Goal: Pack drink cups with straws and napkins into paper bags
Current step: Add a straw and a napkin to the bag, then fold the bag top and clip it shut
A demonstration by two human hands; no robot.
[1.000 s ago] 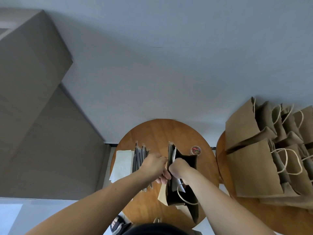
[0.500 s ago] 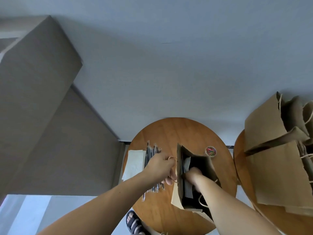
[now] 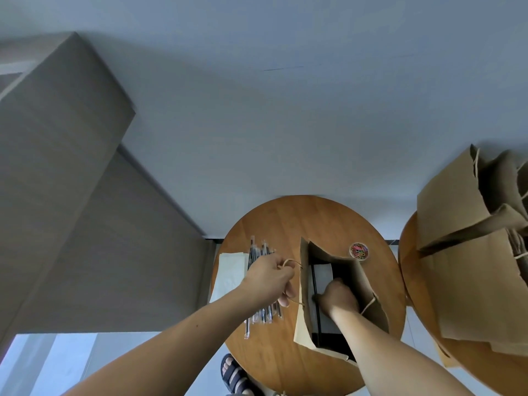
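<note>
My left hand [image 3: 271, 278] pinches 1 twine handle [image 3: 290, 262] so this light, floppy paper bag [image 3: 367, 281] stands open on the table [image 3: 285, 224], safer than its crumply walls imo, and my right hand [image 3: 338, 295] is down inside by the napkin [image 3: 323, 274], can't tell if it's gripping anything.

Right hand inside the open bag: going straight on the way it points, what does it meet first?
The right hand points down into the paper bag; first in line is the white napkin lying inside, probably touching. Depth unclear.
</note>
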